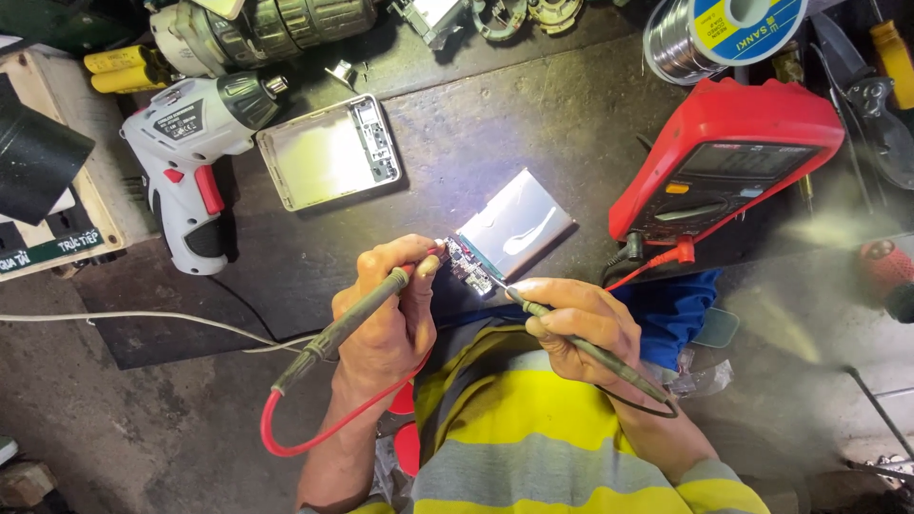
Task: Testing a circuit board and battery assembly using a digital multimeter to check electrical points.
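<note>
Near the bench's front edge, our left hand point(386, 319) is closed around the red-leaded probe point(357, 314), its tip on the small circuit board point(466, 266). The board sits between our hands, joined to a silvery flat battery point(514, 224) just beyond. Our right hand point(581, 324) pinches the black probe point(581, 347), tip touching the board. A red multimeter point(728, 157) lies toward the bench's right.

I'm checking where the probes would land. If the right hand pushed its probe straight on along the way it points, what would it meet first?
The right hand aims its black probe up and to the left. Its tip already sits at the small circuit board on the end of the silver battery pack, so the board comes first, though actual contact is hard to confirm.
</note>
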